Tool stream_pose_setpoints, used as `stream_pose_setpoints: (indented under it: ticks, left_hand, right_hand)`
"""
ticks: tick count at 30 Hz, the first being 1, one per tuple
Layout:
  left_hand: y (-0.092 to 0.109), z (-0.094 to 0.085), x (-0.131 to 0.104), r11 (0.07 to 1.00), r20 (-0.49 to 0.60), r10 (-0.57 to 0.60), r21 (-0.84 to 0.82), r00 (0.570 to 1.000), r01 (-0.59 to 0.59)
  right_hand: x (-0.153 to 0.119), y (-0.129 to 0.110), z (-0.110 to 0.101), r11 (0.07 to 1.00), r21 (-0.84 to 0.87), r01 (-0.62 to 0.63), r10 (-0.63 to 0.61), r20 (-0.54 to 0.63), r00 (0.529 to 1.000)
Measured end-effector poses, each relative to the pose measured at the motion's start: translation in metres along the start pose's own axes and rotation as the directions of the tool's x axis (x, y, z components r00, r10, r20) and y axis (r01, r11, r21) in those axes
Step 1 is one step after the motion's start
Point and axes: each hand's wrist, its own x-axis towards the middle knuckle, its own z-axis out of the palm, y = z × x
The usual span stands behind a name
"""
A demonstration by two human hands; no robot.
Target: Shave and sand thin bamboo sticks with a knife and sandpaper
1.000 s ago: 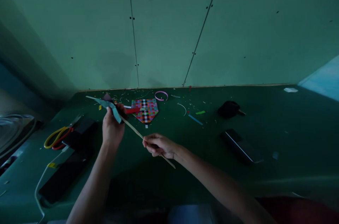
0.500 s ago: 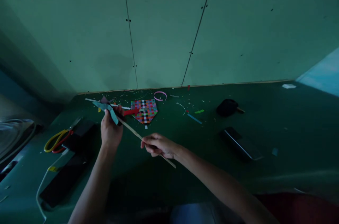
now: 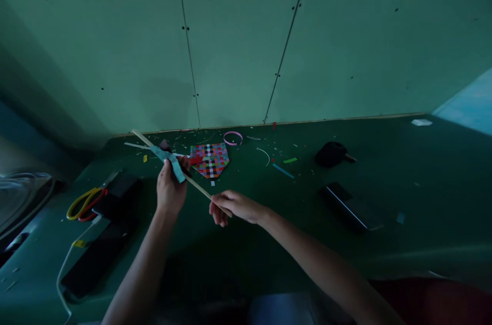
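One left hand (image 3: 171, 191): fingers closed on a teal strip (image 3: 177, 167), thumb at its near edge.
Pale stick (image 3: 199, 187): slim, straight, slanting down rightward from beyond the left fingers, alongside the teal strip.
Woven patch (image 3: 218, 160): multicoloured check, flat on the green table (image 3: 280, 212) beyond the stick.
Right hand (image 3: 239, 206): fingers pinched on the stick's lower end.

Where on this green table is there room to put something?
Bare patches: between the right hand and phone-like slab; between the black object and white scrap. Crowded: left, around the scissors and cable; scraps near the wall.
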Motion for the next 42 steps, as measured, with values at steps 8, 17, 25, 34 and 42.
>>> stream_pose_setpoints:
  ticks: [8, 17, 25, 34, 42]
  left_hand:
    - [-0.027, 0.000, -0.019, 0.985, 0.036, -0.158, 0.082, 0.987, 0.155]
    - [-0.007, 0.003, -0.016, 0.992, 0.058, -0.092, 0.095, 0.994, 0.086]
    - [-0.023, 0.005, -0.024, 0.982, 0.041, -0.115, 0.153, 0.993, 0.107]
    - [-0.013, -0.005, -0.011, 0.995, -0.009, -0.004, 0.098, 1.000, 0.005]
    - [-0.008, -0.008, 0.001, 0.996, 0.003, 0.036, 0.076, 0.999, -0.036]
  right_hand:
    - [0.010, 0.015, 0.006, 0.994, 0.002, 0.111, -0.108, -0.217, 0.970]
    - [0.013, 0.019, 0.010, 0.983, 0.142, 0.117, -0.105, -0.089, 0.990]
    - [0.017, 0.022, 0.016, 0.941, -0.300, 0.157, -0.248, -0.295, 0.923]
    - [0.012, 0.022, 0.022, 0.789, -0.608, 0.084, -0.334, -0.310, 0.890]
    - [0.012, 0.026, 0.021, 0.619, -0.783, 0.060, -0.451, -0.291, 0.844]
